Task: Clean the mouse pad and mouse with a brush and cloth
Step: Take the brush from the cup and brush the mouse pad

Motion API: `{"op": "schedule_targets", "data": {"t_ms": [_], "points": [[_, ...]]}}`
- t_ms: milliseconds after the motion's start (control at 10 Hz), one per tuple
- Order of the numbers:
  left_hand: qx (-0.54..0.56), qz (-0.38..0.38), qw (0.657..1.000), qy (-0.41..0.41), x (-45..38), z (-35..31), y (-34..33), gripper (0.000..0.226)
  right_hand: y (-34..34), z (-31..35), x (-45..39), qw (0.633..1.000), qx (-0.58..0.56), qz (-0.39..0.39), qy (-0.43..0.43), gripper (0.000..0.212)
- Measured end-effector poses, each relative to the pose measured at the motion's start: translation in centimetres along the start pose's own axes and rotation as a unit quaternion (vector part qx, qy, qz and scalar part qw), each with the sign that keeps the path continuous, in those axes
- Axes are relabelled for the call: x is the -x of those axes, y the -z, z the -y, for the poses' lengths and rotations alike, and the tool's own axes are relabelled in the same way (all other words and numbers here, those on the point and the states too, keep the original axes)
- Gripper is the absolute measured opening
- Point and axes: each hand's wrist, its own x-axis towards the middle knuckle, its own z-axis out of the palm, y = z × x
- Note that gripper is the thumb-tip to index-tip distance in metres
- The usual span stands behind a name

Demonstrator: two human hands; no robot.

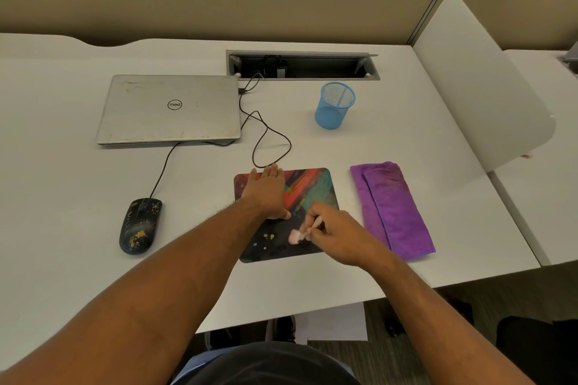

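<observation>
Two bare forearms reach out from the bottom of the view over the white desk [93, 228]. On the mouse pad [316, 187], the left hand [266, 191] lies flat with fingers straight and pressed down on the far left part, holding the pad in place. At the near right part of the pad, the right hand [331, 234] pinches the handle of a small brush [298, 235], whose pale pink head touches the dark area. I judge the brushing of the pad is in progress, while the mouse [139, 226] waits well apart on the left and the folded purple cloth [391, 209] lies just beside the pad on the right, both untouched. If the left hand lifts, the pad can slide under the strokes. Dust pushed to the right can land on the clean cloth. A wide stroke to the left may reach the black cable [266, 131] that loops near the far edge of the pad. I count one pad, one mouse, one brush, one cloth, one closed laptop [169, 109], one blue mesh cup [334, 105]
</observation>
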Motion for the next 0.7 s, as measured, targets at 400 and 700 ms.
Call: {"op": "schedule_targets", "data": {"t_ms": [400, 700], "points": [[-0.002, 0.006, 1.0, -0.008, -0.1, 0.1, 0.3, 0.124, 1.7, -1.1, -1.9, 0.972, -0.111, -0.192, -0.085, 0.004], [-0.006, 0.005, 1.0, -0.01, 0.0, 0.2, 0.3, 0.124, 3.5, -2.3, -1.7, 0.976, -0.083, -0.185, -0.084, 0.014]]}}
